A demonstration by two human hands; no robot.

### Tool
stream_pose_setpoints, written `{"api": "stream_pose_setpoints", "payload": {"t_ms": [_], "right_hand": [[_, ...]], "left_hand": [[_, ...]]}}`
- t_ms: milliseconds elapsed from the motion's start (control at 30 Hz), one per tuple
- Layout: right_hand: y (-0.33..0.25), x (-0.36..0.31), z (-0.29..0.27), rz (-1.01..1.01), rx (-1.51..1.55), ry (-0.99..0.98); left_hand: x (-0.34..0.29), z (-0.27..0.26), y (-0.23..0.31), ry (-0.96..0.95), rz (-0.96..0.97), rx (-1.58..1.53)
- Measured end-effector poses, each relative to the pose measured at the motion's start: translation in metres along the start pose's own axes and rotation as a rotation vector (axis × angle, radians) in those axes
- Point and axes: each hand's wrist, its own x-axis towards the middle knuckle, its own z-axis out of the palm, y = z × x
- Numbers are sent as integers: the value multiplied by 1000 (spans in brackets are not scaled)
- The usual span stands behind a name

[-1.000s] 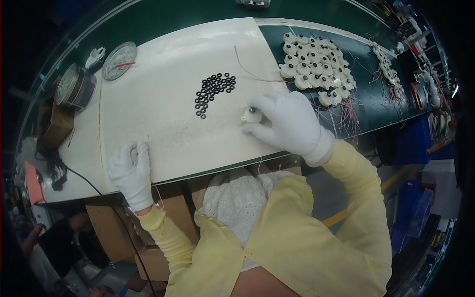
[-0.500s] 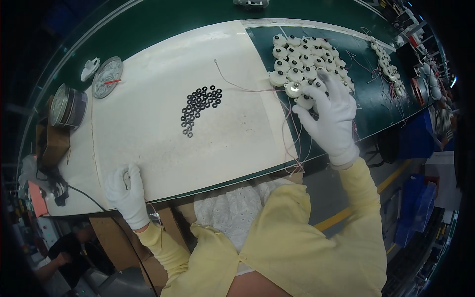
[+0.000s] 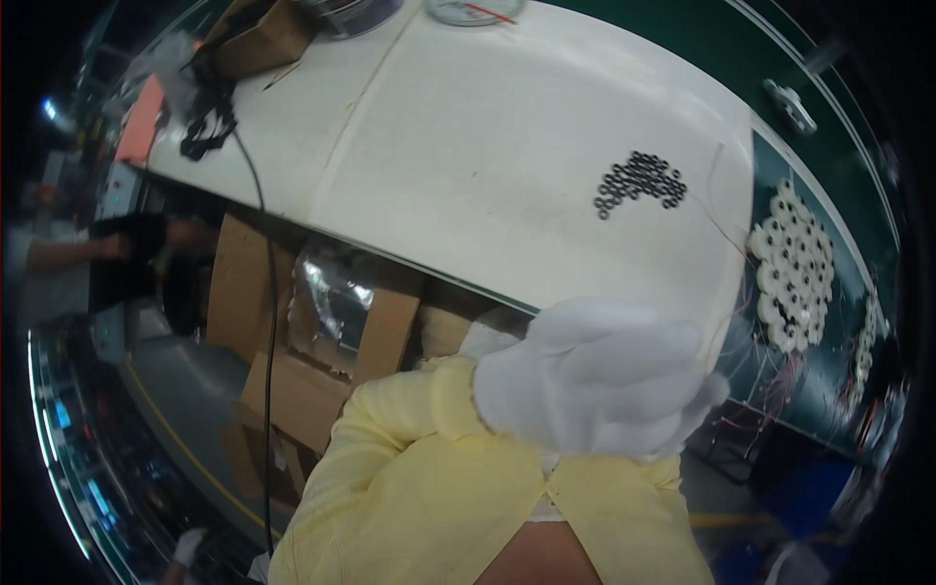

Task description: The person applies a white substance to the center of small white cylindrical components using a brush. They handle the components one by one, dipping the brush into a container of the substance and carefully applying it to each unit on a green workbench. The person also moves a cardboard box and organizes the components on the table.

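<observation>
A white table [image 3: 468, 195] crosses the upper middle of the frame, its near edge slanting down toward the right. At the right side it gives way to a green bench [image 3: 824, 405], and a darker green surface [image 3: 653, 24] fills the upper right. Brown cartons [image 3: 244, 292] stand below the table, left of centre. Grey floor [image 3: 200, 424] shows at lower left, crossed by a yellow line [image 3: 185, 454] (another yellow stretch appears at lower right). A blue bin [image 3: 809, 502] sits at lower right; a bright strip [image 3: 42, 419] curves down the far left.
</observation>
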Motion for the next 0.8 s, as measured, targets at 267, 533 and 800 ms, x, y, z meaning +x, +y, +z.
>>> {"api": "stream_pose_setpoints", "payload": {"t_ms": [267, 533, 800], "right_hand": [[20, 18, 4, 134, 600, 6], [18, 42, -1, 150, 967, -295], [23, 43, 2, 65, 903, -376]], "left_hand": [[-7, -86, -34, -369, -171, -9], [-183, -236, -159, -564, -712, 1214], [-208, -250, -255, -1675, -1238, 1254]]}}
